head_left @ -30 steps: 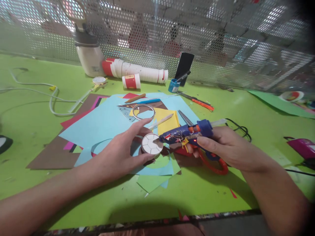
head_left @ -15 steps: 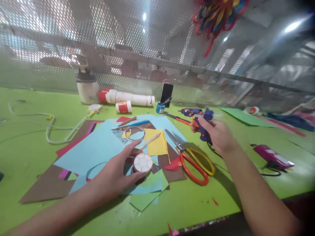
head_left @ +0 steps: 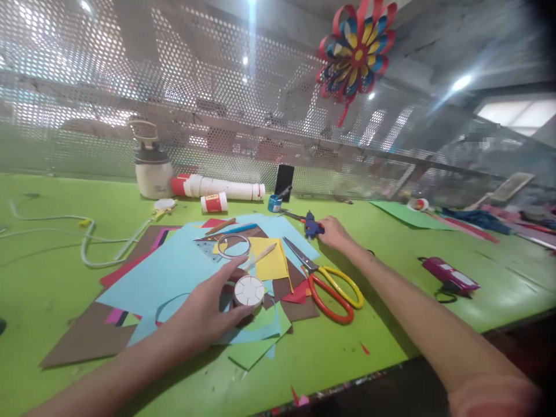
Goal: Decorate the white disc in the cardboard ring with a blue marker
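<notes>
My left hand (head_left: 215, 304) curls its thumb and fingers around a small round piece (head_left: 249, 291) with a white top divided by dark lines. That piece is low over overlapping coloured paper. Farther away, my right hand (head_left: 334, 233) is at a blue glue gun (head_left: 311, 225), fingers closed at its near side and partly hidden. Scissors (head_left: 334, 289) with one red and one yellow handle lie open between my hands. Beside the left fingertips are a ring (head_left: 233, 246), a pale pencil-like stick (head_left: 260, 256) and a yellow paper piece (head_left: 271, 267).
Light blue sheets (head_left: 152, 284) and brown sheets (head_left: 82, 341) cover the table's middle. Behind them lie a white tube (head_left: 221, 189), a red-and-white cup (head_left: 214, 202) and a blue jar (head_left: 274, 203). A purple device (head_left: 449, 275) rests at right; a paper flower (head_left: 358, 55) hangs above.
My right hand has carried the glue gun forward and left, lowering it toward the back of the table. My left hand keeps its grip on the round piece. The view has tilted up.
</notes>
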A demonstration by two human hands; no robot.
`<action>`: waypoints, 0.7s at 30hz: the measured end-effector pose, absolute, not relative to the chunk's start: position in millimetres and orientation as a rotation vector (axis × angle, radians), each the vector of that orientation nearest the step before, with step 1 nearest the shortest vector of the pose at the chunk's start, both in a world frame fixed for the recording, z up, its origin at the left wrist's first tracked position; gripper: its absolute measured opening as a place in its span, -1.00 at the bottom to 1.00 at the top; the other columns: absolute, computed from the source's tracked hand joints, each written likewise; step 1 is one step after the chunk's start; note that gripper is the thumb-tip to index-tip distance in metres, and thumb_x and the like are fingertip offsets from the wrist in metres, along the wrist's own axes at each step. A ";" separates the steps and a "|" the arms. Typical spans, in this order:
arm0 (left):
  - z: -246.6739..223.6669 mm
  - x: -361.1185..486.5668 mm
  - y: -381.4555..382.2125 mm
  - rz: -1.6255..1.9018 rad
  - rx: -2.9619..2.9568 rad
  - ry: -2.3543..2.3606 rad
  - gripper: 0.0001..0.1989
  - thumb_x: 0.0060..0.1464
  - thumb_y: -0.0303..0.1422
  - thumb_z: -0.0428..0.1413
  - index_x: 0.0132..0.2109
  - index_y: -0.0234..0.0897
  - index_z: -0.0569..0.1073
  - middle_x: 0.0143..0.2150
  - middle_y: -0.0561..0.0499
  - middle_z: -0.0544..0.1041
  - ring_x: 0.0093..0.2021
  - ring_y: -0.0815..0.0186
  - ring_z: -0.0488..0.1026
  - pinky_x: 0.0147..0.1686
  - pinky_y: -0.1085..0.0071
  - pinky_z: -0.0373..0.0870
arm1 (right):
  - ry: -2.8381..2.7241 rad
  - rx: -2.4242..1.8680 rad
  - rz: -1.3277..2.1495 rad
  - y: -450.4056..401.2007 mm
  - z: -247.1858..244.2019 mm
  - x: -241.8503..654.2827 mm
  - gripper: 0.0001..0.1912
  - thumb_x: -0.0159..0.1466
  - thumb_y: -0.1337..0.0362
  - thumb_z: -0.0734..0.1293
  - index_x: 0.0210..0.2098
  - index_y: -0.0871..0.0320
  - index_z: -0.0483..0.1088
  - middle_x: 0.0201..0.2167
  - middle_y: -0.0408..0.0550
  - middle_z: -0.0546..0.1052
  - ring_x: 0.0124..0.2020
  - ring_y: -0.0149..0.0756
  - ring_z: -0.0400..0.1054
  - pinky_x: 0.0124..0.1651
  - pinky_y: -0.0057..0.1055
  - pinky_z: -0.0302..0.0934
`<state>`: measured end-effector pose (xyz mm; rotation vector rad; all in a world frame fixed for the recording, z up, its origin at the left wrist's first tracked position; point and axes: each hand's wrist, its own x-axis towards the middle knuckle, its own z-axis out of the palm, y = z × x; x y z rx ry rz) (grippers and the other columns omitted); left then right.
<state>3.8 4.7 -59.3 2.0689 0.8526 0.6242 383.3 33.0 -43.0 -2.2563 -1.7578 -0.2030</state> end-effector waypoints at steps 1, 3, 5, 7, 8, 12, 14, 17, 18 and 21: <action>-58.8 3.8 4.4 0.630 2.066 0.847 -0.29 0.07 -0.24 0.16 0.33 -0.17 0.13 0.11 -0.19 0.51 0.06 0.05 0.51 0.06 0.03 0.42 | -1.776 -2.263 -0.219 33.3 -42.6 383.2 -0.64 0.35 0.18 0.33 0.09 0.20 0.36 0.06 0.07 0.45 -0.01 -0.17 0.43 0.00 -0.11 0.38; -57.8 3.7 3.9 0.648 2.070 0.809 -0.28 0.05 -0.26 0.18 0.32 -0.21 0.14 0.09 -0.20 0.52 0.03 0.04 0.52 0.06 0.00 0.42 | -1.808 -2.266 -0.234 31.1 -40.3 381.9 -0.64 0.35 0.18 0.33 0.09 0.20 0.36 0.06 0.06 0.45 -0.02 -0.17 0.43 0.00 -0.11 0.38; -57.5 3.5 4.5 0.661 2.049 0.792 -0.25 0.02 -0.26 0.21 0.32 -0.24 0.15 0.07 -0.20 0.51 0.00 0.04 0.53 0.07 -0.01 0.40 | -1.834 -2.255 -0.240 25.4 -36.1 378.1 -0.65 0.36 0.18 0.32 0.08 0.19 0.37 0.06 0.06 0.45 -0.02 -0.18 0.43 0.00 -0.11 0.38; -58.2 3.3 6.4 0.637 1.999 0.799 -0.22 0.02 -0.21 0.22 0.34 -0.19 0.13 0.11 -0.17 0.48 -0.02 0.09 0.54 0.05 0.05 0.44 | -1.847 -2.224 -0.251 15.3 -30.5 367.9 -0.65 0.35 0.17 0.33 0.08 0.19 0.37 0.06 0.05 0.46 -0.01 -0.17 0.42 0.00 -0.10 0.37; -58.8 3.2 7.6 0.626 1.979 0.805 -0.22 0.02 -0.20 0.23 0.34 -0.16 0.12 0.12 -0.15 0.47 -0.01 0.10 0.53 0.04 0.07 0.44 | -1.850 -2.196 -0.260 8.0 -27.2 358.8 -0.67 0.36 0.18 0.32 0.05 0.20 0.38 0.04 0.04 0.46 -0.01 -0.17 0.42 0.01 -0.10 0.36; -60.5 3.4 10.6 0.661 1.904 0.794 -0.20 0.03 -0.18 0.25 0.36 -0.15 0.11 0.09 -0.15 0.46 -0.07 0.11 0.54 -0.01 0.07 0.47 | -2.024 -1.972 -0.143 -33.9 -15.4 294.3 -0.85 0.36 0.32 0.28 -0.19 0.23 0.49 -0.21 0.02 0.53 -0.25 -0.29 0.43 -0.11 -0.27 0.34; -60.5 3.5 11.3 0.706 1.853 0.792 -0.21 0.04 -0.18 0.24 0.35 -0.19 0.13 0.07 -0.17 0.46 -0.09 0.10 0.55 -0.04 0.05 0.48 | -2.231 -1.788 0.003 -54.0 -14.1 257.2 -0.87 0.32 0.30 0.34 -0.30 0.18 0.53 -0.32 -0.06 0.53 -0.28 -0.33 0.41 -0.13 -0.36 0.30; -59.7 3.6 12.8 0.786 1.767 0.801 -0.24 0.03 -0.18 0.25 0.31 -0.26 0.18 0.04 -0.19 0.46 -0.10 0.08 0.54 -0.04 0.04 0.48 | -2.436 -1.614 0.148 -69.8 -19.0 219.9 -0.87 0.29 0.30 0.37 -0.32 0.19 0.56 -0.37 -0.05 0.51 -0.29 -0.30 0.40 -0.21 -0.38 0.26; -59.3 3.6 13.4 0.805 1.738 0.802 -0.25 0.03 -0.19 0.25 0.30 -0.28 0.19 0.03 -0.19 0.46 -0.09 0.07 0.53 -0.04 0.04 0.48 | -2.466 -1.591 0.162 -71.1 -21.6 213.7 -0.86 0.30 0.31 0.35 -0.30 0.21 0.56 -0.36 -0.03 0.51 -0.28 -0.28 0.40 -0.23 -0.37 0.25; -58.4 3.7 14.9 0.824 1.700 0.811 -0.25 0.03 -0.19 0.25 0.30 -0.29 0.19 -0.01 -0.17 0.46 -0.09 0.07 0.53 -0.05 0.04 0.48 | -2.536 -1.551 0.146 -68.8 -27.5 206.6 -0.83 0.33 0.31 0.33 -0.23 0.26 0.56 -0.33 0.03 0.49 -0.24 -0.21 0.39 -0.22 -0.32 0.23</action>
